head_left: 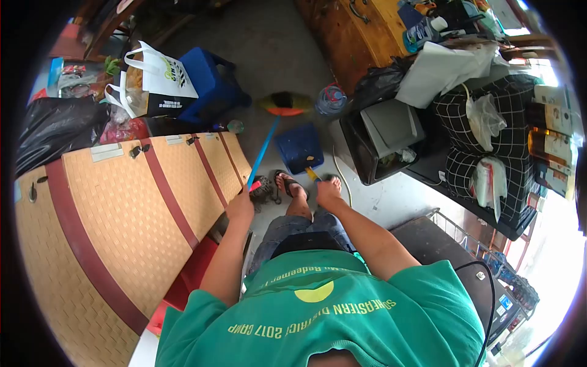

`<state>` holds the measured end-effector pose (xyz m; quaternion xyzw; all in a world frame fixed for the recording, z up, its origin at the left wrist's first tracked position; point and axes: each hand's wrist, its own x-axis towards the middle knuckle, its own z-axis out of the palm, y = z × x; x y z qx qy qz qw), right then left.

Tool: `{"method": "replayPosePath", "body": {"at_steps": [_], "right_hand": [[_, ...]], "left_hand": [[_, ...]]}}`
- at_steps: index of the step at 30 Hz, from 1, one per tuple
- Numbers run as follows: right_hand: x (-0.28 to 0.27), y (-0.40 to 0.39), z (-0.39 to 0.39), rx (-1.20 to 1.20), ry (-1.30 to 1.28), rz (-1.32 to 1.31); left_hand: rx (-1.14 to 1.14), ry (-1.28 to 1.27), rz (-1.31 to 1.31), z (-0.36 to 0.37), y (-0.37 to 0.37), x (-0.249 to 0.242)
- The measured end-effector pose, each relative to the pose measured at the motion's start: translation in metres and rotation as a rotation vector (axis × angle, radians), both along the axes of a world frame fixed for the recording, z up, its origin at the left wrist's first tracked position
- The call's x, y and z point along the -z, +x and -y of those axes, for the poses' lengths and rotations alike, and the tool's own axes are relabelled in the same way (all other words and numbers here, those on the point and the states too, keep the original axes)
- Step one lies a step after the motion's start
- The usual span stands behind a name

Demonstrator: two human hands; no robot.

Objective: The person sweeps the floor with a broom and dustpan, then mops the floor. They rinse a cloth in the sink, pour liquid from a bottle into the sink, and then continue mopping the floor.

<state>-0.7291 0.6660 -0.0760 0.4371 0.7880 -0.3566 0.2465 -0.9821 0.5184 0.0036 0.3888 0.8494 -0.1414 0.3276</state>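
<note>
My left hand (239, 208) is closed around the blue handle of a broom (265, 147). The broom's head, orange with dark and yellowish bristles, rests on or just above the floor and looks blurred. My right hand (329, 194) grips the yellow handle of a blue dustpan (298, 148). The pan lies near my feet, its far edge toward the broom head, with a small pale bit in it. Fingers of both hands are partly hidden.
Woven-front cabinets (122, 208) line the left, with a blue stool (211, 82) and white bag (162, 76) beyond. At right are an open black trash bin (361, 147), a clear round container (331, 100), and a wooden cabinet (342, 37). A pale hose (342, 177) crosses the floor.
</note>
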Motion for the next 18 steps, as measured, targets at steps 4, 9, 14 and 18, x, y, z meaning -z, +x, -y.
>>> {"method": "replayPosePath", "body": {"at_steps": [4, 9, 14, 18], "right_hand": [[0.088, 0.059, 0.031, -0.026, 0.099, 0.041], [0.142, 0.117, 0.058, -0.031, 0.219, 0.100], [0.158, 0.145, 0.072, -0.071, 0.274, 0.042], [0.214, 0.159, 0.086, 0.082, 0.383, -0.030]], "left_hand": [[-0.065, 0.044, 0.015, 0.013, 0.004, -0.060], [-0.165, 0.145, -0.001, 0.000, 0.021, -0.030], [-0.271, 0.142, 0.037, -0.020, 0.069, 0.061], [-0.235, 0.124, 0.080, 0.033, 0.140, 0.074]]}}
